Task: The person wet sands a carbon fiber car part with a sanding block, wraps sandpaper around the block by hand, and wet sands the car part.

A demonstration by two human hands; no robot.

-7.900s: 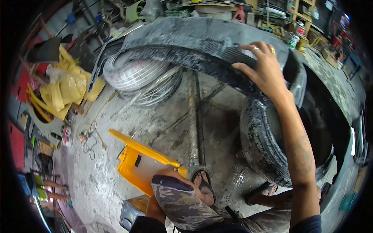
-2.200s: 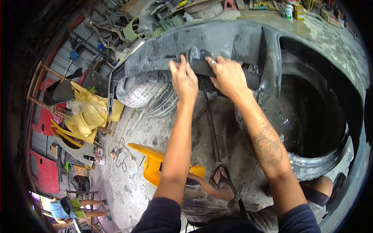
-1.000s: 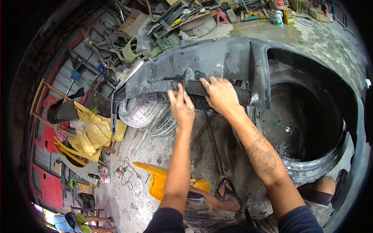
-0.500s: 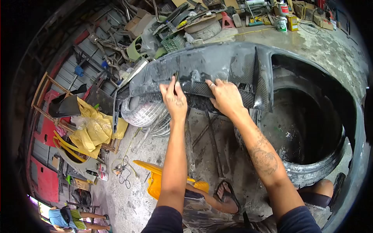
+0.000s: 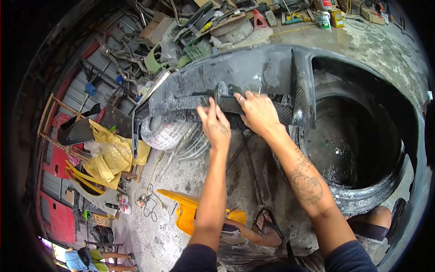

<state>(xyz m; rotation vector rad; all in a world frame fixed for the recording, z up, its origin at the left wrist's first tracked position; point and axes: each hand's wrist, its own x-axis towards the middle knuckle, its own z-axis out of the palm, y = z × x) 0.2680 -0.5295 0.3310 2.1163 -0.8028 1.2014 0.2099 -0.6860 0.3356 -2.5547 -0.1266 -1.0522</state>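
Observation:
A large dark grey bumper-like panel [image 5: 253, 68] with patches of carbon-like weave spans the view and curves down the right side. My left hand [image 5: 214, 119] is at its lower edge, fingers pinched round a small dark strip [image 5: 215, 94] whose shape is hard to make out. To the right of it, my right hand [image 5: 258, 111] grips the same lower edge, fingertips on top and thumb below. Below the panel's left part lie stacked pale, dusty tyres [image 5: 165, 133]. A big tyre [image 5: 362, 199] stands under the right part.
A yellow plastic stool [image 5: 186, 215] is below my left forearm. Yellow sheeting [image 5: 111, 156] and red panels [image 5: 56, 217] lie at the left. A person [image 5: 74, 259] stands at the lower left. Cans [image 5: 323, 20] and clutter line the back. A cable [image 5: 147, 201] lies on the floor.
Earlier only my right hand was on the panel; now both are. My left hand has shifted back and forth along the edge, lately to the right. My right hand keeps its place.

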